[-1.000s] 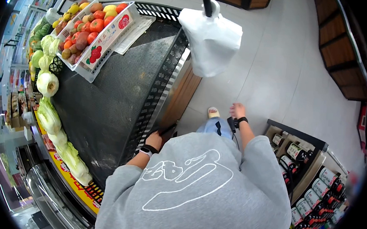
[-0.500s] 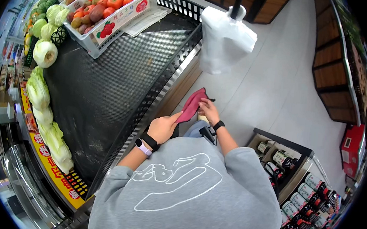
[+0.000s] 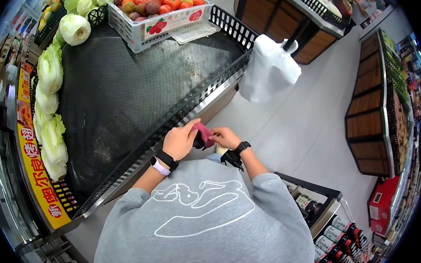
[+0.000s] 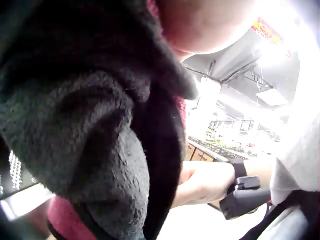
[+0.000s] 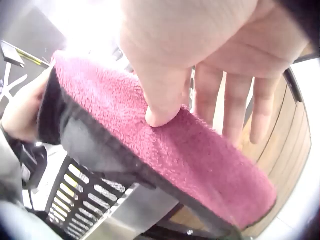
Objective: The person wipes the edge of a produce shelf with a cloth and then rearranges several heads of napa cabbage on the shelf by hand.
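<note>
A two-sided cleaning cloth [image 3: 203, 132], pink on one face and dark grey on the other, is held between both hands in front of the body. My left hand [image 3: 178, 142] grips its left end, thumb at the top edge. From the other side, my right hand [image 3: 225, 137] pinches the cloth. The right wrist view shows the right thumb pressed on the pink face [image 5: 120, 115], with the fingers behind the edge. In the left wrist view, the folded grey face [image 4: 100, 130] fills the near side and partly covers the right hand [image 4: 200, 182].
Left of the hands is a black mesh-lined display stand [image 3: 125, 91] with a slotted rim. On it are a white fruit crate [image 3: 134, 31] and a row of cabbages [image 3: 50, 71]. A white plastic bag [image 3: 269, 69] hangs ahead; a bottle rack [image 3: 335, 201] stands right.
The left hand has come up from beside the stand with the cloth, and the right hand has joined it. The stretched cloth is now bunched between closer hands. The view has swung right.
</note>
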Motion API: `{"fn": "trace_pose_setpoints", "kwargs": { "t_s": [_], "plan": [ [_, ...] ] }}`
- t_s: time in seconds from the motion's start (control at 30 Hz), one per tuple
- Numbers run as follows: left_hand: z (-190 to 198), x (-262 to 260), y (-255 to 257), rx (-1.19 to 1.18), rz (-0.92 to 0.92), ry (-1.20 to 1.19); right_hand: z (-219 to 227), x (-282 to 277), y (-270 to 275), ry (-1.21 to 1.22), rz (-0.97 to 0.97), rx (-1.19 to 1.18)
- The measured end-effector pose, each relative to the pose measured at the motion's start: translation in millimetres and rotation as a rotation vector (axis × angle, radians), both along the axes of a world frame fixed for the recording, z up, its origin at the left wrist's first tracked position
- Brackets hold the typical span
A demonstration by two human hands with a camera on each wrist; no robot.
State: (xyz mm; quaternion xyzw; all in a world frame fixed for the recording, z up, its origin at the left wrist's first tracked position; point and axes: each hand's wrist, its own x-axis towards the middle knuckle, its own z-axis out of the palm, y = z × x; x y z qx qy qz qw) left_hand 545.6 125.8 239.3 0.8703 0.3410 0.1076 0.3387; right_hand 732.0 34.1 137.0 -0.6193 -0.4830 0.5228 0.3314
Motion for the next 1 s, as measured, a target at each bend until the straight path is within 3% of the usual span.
{"fn": "trace_pose_setpoints", "kwargs": {
  "t_s": [0.03, 0.07, 0.17, 0.23, 0.3, 0.37, 0.4, 0.43, 0.5, 0.57, 0.6, 0.67, 0.7, 0.8, 0.83, 0.9, 1.0],
  "plan": [
    [-6.8, -3.2, 2.3, 0.091, 0.044, -0.089, -9.0, 5.1, -2.4, 0.048, -0.045, 0.145],
    [-11.1, -6.2, 5.4, 0.184, 0.093, -0.197, -7.7, 15.1, -4.3, 0.033, -0.040, 0.154],
    [-12.6, -15.2, 11.8, 0.214, 0.173, -0.168, 6.9, 31.5, -13.2, 0.057, -0.096, 0.067],
    [-17.9, -13.9, 18.6, -0.062, 0.137, -0.114, 32.2, 32.3, -19.8, 0.076, -0.106, 0.102],
    [-49.5, -11.6, 22.1, -0.409, 0.116, -0.354, 57.3, 30.5, -23.2, -0.007, -0.020, 0.193],
    [-31.4, -3.0, 16.3, -0.675, 0.087, -0.541, 53.5, 19.9, -28.4, 0.045, 0.039, 0.104],
    [-20.7, -3.1, 15.5, -0.766, 0.102, -0.421, 54.3, 9.2, -29.6, 0.058, 0.064, 0.125],
    [-21.1, -0.5, 13.4, -0.722, -0.015, -0.502, 41.5, 4.7, -30.4, 0.281, 0.051, -0.084],
    [-25.6, 5.4, 5.8, -0.658, -0.183, -0.534, 49.7, -12.9, -28.9, 0.506, -0.145, -0.177],
    [-15.7, 8.8, -5.1, -0.556, -0.320, -0.444, 9.8, -35.9, -28.5, 0.643, -0.501, 0.066],
    [-4.9, 6.9, -11.5, -0.468, -0.407, -0.397, 6.5, -39.5, -27.8, 0.436, -0.463, 0.092],
    [-12.5, 0.0, -19.6, -0.074, -0.559, -0.336, 13.4, -60.2, -23.9, 0.637, -0.500, 0.019],
    [-17.7, -5.4, -22.7, -0.111, -0.592, -0.352, -17.4, -61.0, -28.3, 0.780, -0.496, 0.082],
    [-5.2, -27.0, -26.3, -0.120, -0.540, -0.385, -31.2, -69.2, -26.3, 0.830, -0.484, 0.186],
    [-6.1, -34.6, -23.7, -0.118, -0.535, -0.389, -34.5, -71.4, -27.5, 0.579, -0.442, 0.205],
    [-9.2, -53.5, -15.5, 0.028, -0.459, -0.392, -86.4, -62.5, -27.3, 0.410, -0.373, 0.176],
    [52.9, -90.5, -2.6, 0.152, -0.223, -0.536, -94.5, -74.1, -23.5, 0.381, -0.336, 0.152]
  ]
}}
